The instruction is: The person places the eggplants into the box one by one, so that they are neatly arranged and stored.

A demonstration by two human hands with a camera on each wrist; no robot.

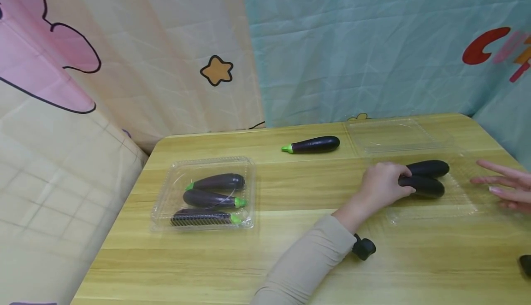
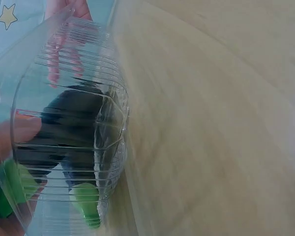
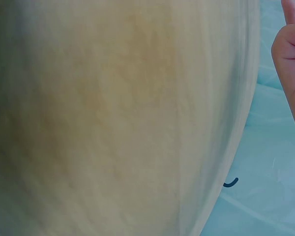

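Observation:
My left hand [image 1: 383, 183] grips an eggplant [image 1: 425, 188] by its stem end, over the right-hand clear plastic clamshell box [image 1: 433, 216], whose lid is folded back. Right behind it lies a second eggplant [image 1: 433, 167]. Through the ribbed box wall, the left wrist view shows the held eggplant's green cap [image 2: 17, 184] among the fingers and the other one's green stem [image 2: 87, 201] lower down. My right hand [image 1: 508, 187] holds nothing, its fingers spread and straight beside the box's right side; only part of it shows in the right wrist view.
Another clear box [image 1: 161, 203] at the left has several eggplants under its lid. A lone eggplant [image 1: 317, 144] lies near the table's back edge. A small black object [image 1: 364, 248] shows beside the left forearm. Printed curtains [image 1: 298, 65] hang behind the table.

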